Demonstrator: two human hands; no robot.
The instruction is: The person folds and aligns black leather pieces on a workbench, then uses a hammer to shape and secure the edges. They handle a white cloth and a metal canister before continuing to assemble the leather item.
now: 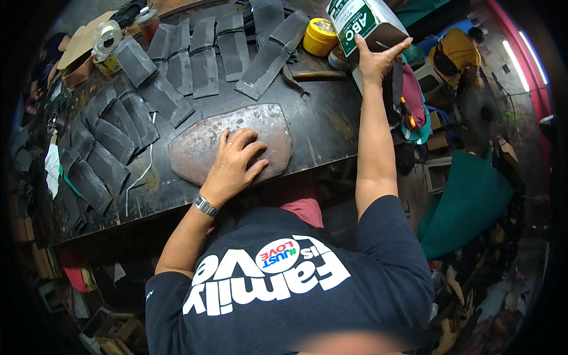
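Observation:
Near the table's front edge lies a worn, grey-brown slab point(195, 145), flat with angled corners. My left hand point(234, 160) rests on it, fingers apart and slightly bent, a metal watch at the wrist. My right arm stretches to the back right. There my right hand point(378, 59), with thumb and fingers spread, touches a green and white box-shaped container point(358, 21). Whether anything lies between those fingers is unclear. Left of the container stands a yellow tub point(319, 36). Below it lies a curved tool with a wooden handle point(319, 76).
Many dark grey strip-like pieces point(204, 71) cover the table's back and left. A tape roll point(106, 36) and a red-capped jar point(147, 22) stand at the far left. At right are a green sheet point(467, 198), a fan point(486, 111) and another person point(458, 53).

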